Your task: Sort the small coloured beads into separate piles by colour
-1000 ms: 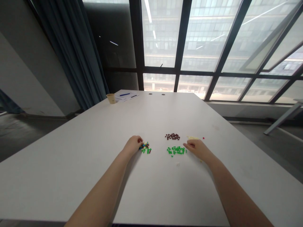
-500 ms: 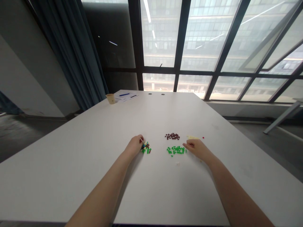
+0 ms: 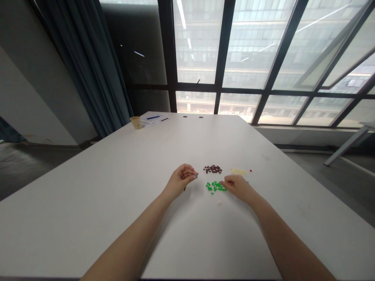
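Between thumb and fingertips of my left hand [image 3: 181,178] is a small blue brick [image 3: 196,176], raised above the table. Under that hand a bit of brown [image 3: 184,189] peeks out; the mixed-colour pile there is otherwise hidden. My right hand [image 3: 236,185] is closed, its fingertips at the right edge of the green brick pile [image 3: 215,187]. Whether anything sits in those fingers I cannot make out. Dark brown bricks [image 3: 213,169] lie in a heap behind the green ones. Pale yellow bricks [image 3: 238,171] are spread just beyond my right hand.
One red piece [image 3: 250,170] lies right of the yellow bricks, and a blue piece [image 3: 247,182] shows behind my right hand. A whitish piece [image 3: 219,203] is nearer me. On the white table's [image 3: 117,203] far left stand a paper cup [image 3: 136,123] and papers with pens [image 3: 152,117].
My left hand has moved right from the mixed pile with a blue brick in its fingers. My right hand has shifted slightly left and nearer, over the green pile's edge.
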Available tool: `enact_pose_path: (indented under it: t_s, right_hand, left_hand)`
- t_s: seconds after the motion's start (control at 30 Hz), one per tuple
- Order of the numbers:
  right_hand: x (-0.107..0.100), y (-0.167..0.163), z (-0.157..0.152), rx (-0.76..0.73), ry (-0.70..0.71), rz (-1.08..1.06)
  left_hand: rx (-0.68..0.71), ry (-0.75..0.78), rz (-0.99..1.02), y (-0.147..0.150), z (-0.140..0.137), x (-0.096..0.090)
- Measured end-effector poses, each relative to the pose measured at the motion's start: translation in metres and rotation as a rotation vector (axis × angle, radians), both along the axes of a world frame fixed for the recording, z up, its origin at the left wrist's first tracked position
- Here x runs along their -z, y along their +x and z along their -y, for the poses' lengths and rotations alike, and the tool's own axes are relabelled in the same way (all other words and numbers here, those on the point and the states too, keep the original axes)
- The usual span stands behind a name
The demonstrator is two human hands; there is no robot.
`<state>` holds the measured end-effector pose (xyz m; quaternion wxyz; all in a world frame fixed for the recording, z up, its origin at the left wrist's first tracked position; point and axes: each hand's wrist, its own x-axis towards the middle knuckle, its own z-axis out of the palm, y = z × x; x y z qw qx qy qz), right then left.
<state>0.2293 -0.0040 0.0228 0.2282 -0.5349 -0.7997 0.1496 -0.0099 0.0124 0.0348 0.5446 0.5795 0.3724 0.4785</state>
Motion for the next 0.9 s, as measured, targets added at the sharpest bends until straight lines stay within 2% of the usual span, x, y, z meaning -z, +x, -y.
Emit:
enact_pose_path:
  t_s: [0.23, 0.47, 0.73, 0.9]
  right_hand:
    - [0.001, -0.015, 0.003, -0.059, 0.022, -0.001]
    - [-0.005, -0.02, 0.006, -0.093, 0.069, -0.042]
    - [-0.014, -0.033, 0.02, -0.145, 0.264, -0.247]
    - [-0.013, -0.044, 0.027, -0.203, 0.316, -0.255]
  left_hand:
    - [0.016, -0.053, 0.11, 0.018, 0.01, 0.01]
    - [0.049, -0.072, 0.16, 0.022, 0.011, 0.014]
    - [0.094, -0.093, 0.172, 0.022, 0.01, 0.019]
    - [0.146, -0.117, 0.164, 0.023, 0.012, 0.019]
